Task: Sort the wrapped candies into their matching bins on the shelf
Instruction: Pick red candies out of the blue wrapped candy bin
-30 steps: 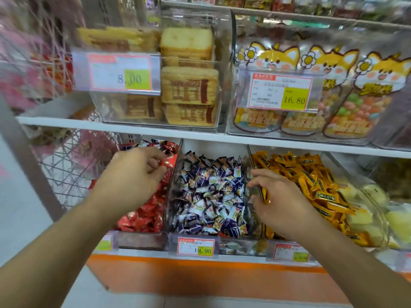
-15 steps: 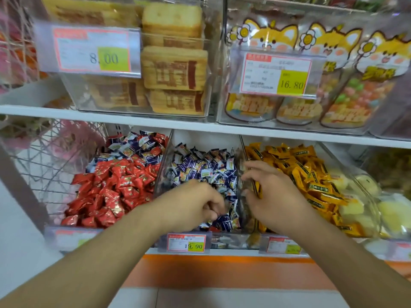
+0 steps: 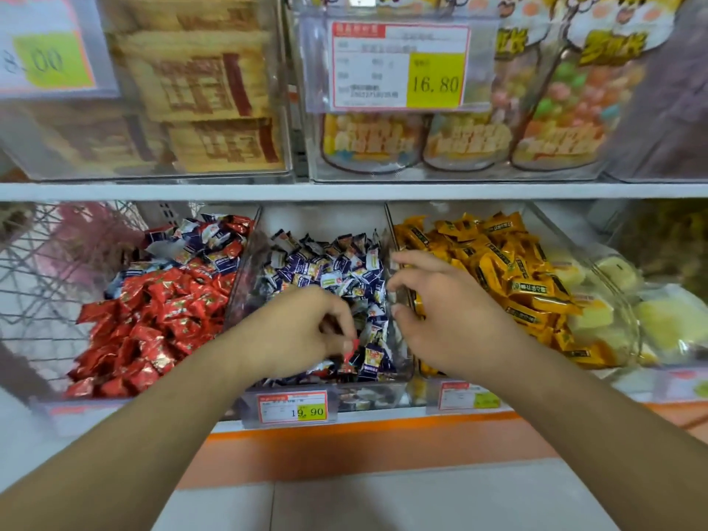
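Note:
Three clear bins stand side by side on the lower shelf. The left bin holds red candies [image 3: 153, 323] with several blue-and-white ones [image 3: 199, 243] piled at its back. Blue-and-white candies [image 3: 329, 266] fill the middle bin. The right bin holds orange candies [image 3: 509, 270]. My left hand [image 3: 302, 331] is low in the middle bin and pinches a small red candy [image 3: 350, 356] at the fingertips. My right hand [image 3: 440, 312] grips the clear divider wall [image 3: 390, 239] between the middle and right bins, fingers curled over its edge.
Price tags [image 3: 293, 410] hang on the bins' front edge. Pale yellow wrapped sweets [image 3: 613, 308] fill a bin at the far right. A wire basket [image 3: 49, 277] stands at the left. The upper shelf [image 3: 344, 191] carries clear boxes of biscuits and candy jars.
My left hand moved from the red bin over into the middle bin and now pinches a red candy there. The right hand stayed on the divider. The view moved closer.

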`<action>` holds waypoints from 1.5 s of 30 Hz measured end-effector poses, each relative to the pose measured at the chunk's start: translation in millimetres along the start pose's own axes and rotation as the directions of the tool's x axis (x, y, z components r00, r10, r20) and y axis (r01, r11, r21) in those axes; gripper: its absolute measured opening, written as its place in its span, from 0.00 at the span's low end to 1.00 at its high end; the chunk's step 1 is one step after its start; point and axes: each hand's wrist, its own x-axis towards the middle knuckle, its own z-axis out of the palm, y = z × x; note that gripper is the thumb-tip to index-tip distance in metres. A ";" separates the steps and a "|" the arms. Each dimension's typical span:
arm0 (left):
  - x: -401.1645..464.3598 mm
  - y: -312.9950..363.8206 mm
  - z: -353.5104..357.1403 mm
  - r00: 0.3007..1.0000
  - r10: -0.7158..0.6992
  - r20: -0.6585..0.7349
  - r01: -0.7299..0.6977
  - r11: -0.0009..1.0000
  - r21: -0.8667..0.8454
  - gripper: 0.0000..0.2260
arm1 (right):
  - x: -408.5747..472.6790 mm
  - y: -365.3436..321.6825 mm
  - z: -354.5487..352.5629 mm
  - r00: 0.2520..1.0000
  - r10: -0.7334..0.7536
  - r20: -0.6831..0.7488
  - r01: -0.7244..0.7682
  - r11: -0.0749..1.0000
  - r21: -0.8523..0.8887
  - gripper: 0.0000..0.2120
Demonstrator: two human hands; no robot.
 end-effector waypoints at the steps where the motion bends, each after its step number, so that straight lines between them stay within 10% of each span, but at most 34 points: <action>1: -5.6 3.1 -6.7 0.997 -0.001 -0.078 -0.004 0.998 -0.060 0.04 | -0.1 -0.7 -0.4 1.000 0.004 0.004 -0.004 1.000 -0.005 0.13; 6: -48.2 12.3 -46.7 0.891 -0.088 -0.445 -0.028 0.969 -0.247 0.03 | 0.4 -15.2 4.8 1.000 0.025 0.010 -0.022 0.984 -0.179 0.18; 10: -82.0 -13.0 -74.4 0.768 -0.103 -0.632 0.191 0.979 0.072 0.02 | -0.1 -41.7 11.3 0.992 -0.123 -0.001 0.117 0.950 -0.290 0.21; 13: -98.9 -34.7 -77.4 0.804 -0.138 -0.579 0.312 0.926 0.211 0.12 | 2.4 -60.8 18.6 0.966 -0.218 0.141 0.246 0.942 -0.227 0.21; 21: -95.0 -35.3 -52.0 0.943 0.099 -0.317 0.006 0.949 0.316 0.16 | 31.2 -75.3 46.5 0.930 -0.097 0.354 0.166 0.972 -0.169 0.13; 30: -89.9 -44.9 -51.3 0.942 0.113 -0.317 -0.004 0.946 0.324 0.16 | 52.8 -63.9 66.0 0.921 -0.089 0.380 0.154 0.977 -0.145 0.11; 40: -87.2 -33.3 -45.5 0.906 0.130 -0.402 -0.013 0.960 0.280 0.16 | 39.0 -69.0 29.4 0.994 -0.054 0.092 0.056 0.998 -0.022 0.10; 45: -91.8 -10.4 -46.0 0.910 0.012 -0.414 -0.017 1.000 -0.009 0.09 | 26.1 -93.2 10.1 0.998 -0.056 0.021 0.044 0.922 0.385 0.09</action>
